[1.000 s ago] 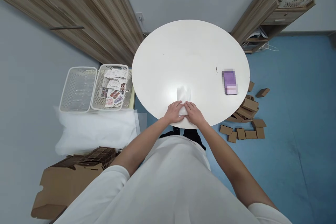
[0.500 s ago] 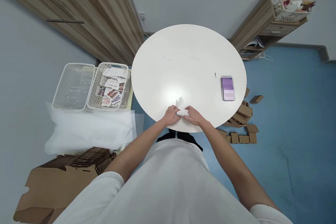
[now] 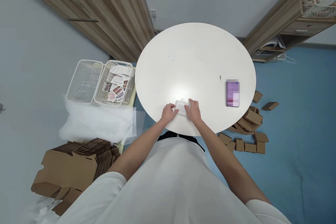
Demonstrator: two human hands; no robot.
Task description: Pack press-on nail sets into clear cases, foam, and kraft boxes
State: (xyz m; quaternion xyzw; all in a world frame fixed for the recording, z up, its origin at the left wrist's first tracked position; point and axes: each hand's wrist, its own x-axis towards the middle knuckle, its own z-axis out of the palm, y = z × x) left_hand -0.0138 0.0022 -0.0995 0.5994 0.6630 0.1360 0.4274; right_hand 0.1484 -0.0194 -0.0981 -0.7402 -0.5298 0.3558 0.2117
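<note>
A small white wrapped packet (image 3: 181,108) lies near the front edge of the round white table (image 3: 194,52). My left hand (image 3: 168,113) grips its left side, with fingers and thumb closed at the edge. On the right side, my right hand (image 3: 193,110) holds the packet, its thumb on top and its fingers bent around the far corner. What is inside the white wrapping is hidden.
A blurred purple item (image 3: 232,93) lies on the table's right side. To the left stand a basket of printed packets (image 3: 98,92), a basket of clear plastic (image 3: 69,89), white sheets (image 3: 99,120) and flattened cardboard (image 3: 70,168). Small brown boxes (image 3: 250,147) are on the floor at right.
The white packet now lies flatter, with more of its top showing between my hands. My hands have shifted slightly, and the camera view has moved to the left.
</note>
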